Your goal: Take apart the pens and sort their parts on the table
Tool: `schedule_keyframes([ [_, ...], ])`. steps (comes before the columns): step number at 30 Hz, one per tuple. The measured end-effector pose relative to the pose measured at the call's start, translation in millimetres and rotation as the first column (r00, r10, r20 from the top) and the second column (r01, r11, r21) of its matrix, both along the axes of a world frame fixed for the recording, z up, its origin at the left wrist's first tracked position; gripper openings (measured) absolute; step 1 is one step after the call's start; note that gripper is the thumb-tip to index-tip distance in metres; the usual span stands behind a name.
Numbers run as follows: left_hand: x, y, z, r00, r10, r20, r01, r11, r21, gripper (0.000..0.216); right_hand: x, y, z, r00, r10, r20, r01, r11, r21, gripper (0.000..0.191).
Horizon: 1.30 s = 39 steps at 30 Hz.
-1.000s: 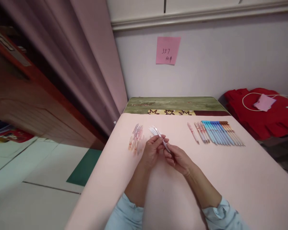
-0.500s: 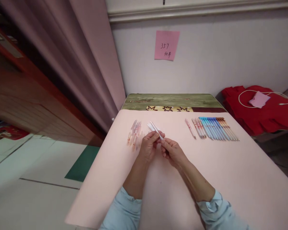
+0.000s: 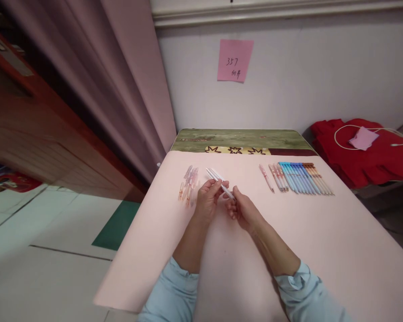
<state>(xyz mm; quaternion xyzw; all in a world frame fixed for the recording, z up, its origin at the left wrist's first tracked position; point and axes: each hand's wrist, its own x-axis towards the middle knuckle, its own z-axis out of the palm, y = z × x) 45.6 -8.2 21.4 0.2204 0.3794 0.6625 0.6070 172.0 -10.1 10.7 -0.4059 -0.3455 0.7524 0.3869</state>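
Note:
In the middle of the head view, a slim white pen barrel (image 3: 227, 192) slants between my two hands. My left hand (image 3: 208, 197) pinches it between thumb and fingers around its middle. The thumb and curled fingers of my right hand (image 3: 244, 206) hold its near end. Other white pen barrels (image 3: 216, 172) show just beyond my left fingers; whether they are held or lie on the table, I cannot tell. To the left lies a loose pile of clear and pinkish pen parts (image 3: 189, 181), close to my left hand.
On the right of the pink-covered table (image 3: 228, 268) lies a row of blue and brown pens (image 3: 298, 179), with several pink pens (image 3: 278, 178) beside it. One pink pen (image 3: 266, 179) lies apart. A red cloth (image 3: 386, 161) with a white cable is off the right edge.
My right hand has shifted slightly right and turned, its thumb now at the barrel's near end. More of the white barrel shows between my hands. The view has tilted slightly.

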Motion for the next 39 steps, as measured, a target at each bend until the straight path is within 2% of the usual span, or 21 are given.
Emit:
schedule_keyframes([
  [2, 0.4, -0.5, 0.7, 1.0, -0.018, -0.026, 0.018, 1.0, 0.0, 0.027, 0.0, 0.1, 0.5, 0.999, 0.022, 0.03, -0.021, 1.0, -0.012, 0.055],
  [5, 0.4, -1.0, 2.3, 0.999, 0.018, -0.03, -0.018, 1.0, -0.007, 0.026, -0.2, -0.1, 1.1, 0.999, -0.036, 0.02, 0.034, 0.995, 0.096, 0.042],
  [7, 0.1, -1.2, 3.3, 0.999, 0.049, -0.011, -0.049, 0.999, -0.009, 0.027, -0.4, -0.4, 1.1, 0.998, -0.069, 0.001, 0.069, 0.989, 0.132, 0.041],
  [10, -0.2, -1.8, 3.8, 0.999, 0.048, 0.002, -0.048, 0.999, -0.001, 0.027, -0.6, -0.5, 0.3, 0.999, -0.011, 0.03, 0.01, 0.999, 0.031, 0.047],
  [12, -0.4, -2.3, 3.4, 1.0, 0.021, -0.007, -0.021, 1.0, 0.0, 0.028, -0.6, -0.4, -0.5, 0.998, 0.042, 0.053, -0.041, 0.999, -0.028, 0.058],
  [13, -0.6, -2.4, 2.9, 1.0, 0.014, -0.012, -0.014, 1.0, 0.0, 0.029, -0.7, -0.3, -0.9, 0.997, 0.046, 0.057, -0.045, 0.999, -0.024, 0.06],
  [16, -1.7, -1.7, 1.0, 0.999, 0.042, -0.013, -0.042, 0.999, 0.001, 0.028, -1.4, -0.7, -1.4, 0.999, -0.016, 0.032, 0.013, 0.997, 0.082, 0.045],
  [18, -2.5, -0.9, -0.3, 0.998, 0.068, -0.007, -0.068, 0.998, 0.008, 0.028, -1.9, -1.3, -1.2, 0.998, -0.057, 0.007, 0.056, 0.992, 0.117, 0.043],
  [20, -2.9, -0.4, -1.3, 0.998, 0.069, -0.005, -0.069, 0.997, 0.019, 0.027, -2.2, -1.6, -0.9, 0.999, -0.05, 0.013, 0.049, 0.996, 0.075, 0.045],
  [23, -2.7, -0.8, -1.4, 0.999, 0.035, -0.018, -0.035, 0.999, 0.016, 0.028, -2.3, -0.9, -1.1, 0.999, 0.026, 0.034, -0.025, 0.999, -0.022, 0.053],
  [25, -2.3, -1.1, -0.7, 0.999, 0.029, -0.024, -0.029, 1.0, 0.002, 0.029, -1.9, -0.2, -1.7, 0.999, 0.027, 0.041, -0.027, 1.0, -0.003, 0.054],
  [27, -2.1, -1.1, 0.0, 0.998, 0.058, -0.017, -0.058, 0.998, -0.006, 0.03, -1.5, 0.3, -2.1, 0.999, -0.016, 0.03, 0.014, 0.997, 0.075, 0.044],
  [29, -2.2, -0.9, 0.2, 0.996, 0.087, -0.009, -0.087, 0.996, -0.003, 0.03, -1.2, 0.2, -2.1, 0.998, -0.057, 0.009, 0.055, 0.991, 0.122, 0.043],
  [34, -2.4, -1.0, -1.1, 0.999, 0.051, -0.015, -0.05, 0.999, 0.01, 0.029, -1.4, -0.5, -1.6, 0.999, 0.013, 0.037, -0.012, 1.0, -0.016, 0.055],
  [36, -2.3, -1.2, -1.1, 0.999, 0.049, -0.022, -0.049, 0.999, 0.009, 0.029, -1.7, -0.4, -1.2, 0.999, 0.011, 0.036, -0.011, 1.0, -0.014, 0.056],
  [39, -1.8, -1.9, -0.7, 0.998, 0.051, -0.044, -0.051, 0.999, 0.006, 0.03, -1.9, 0.5, -0.3, 0.999, -0.046, 0.002, 0.046, 0.999, 0.022, 0.048],
])
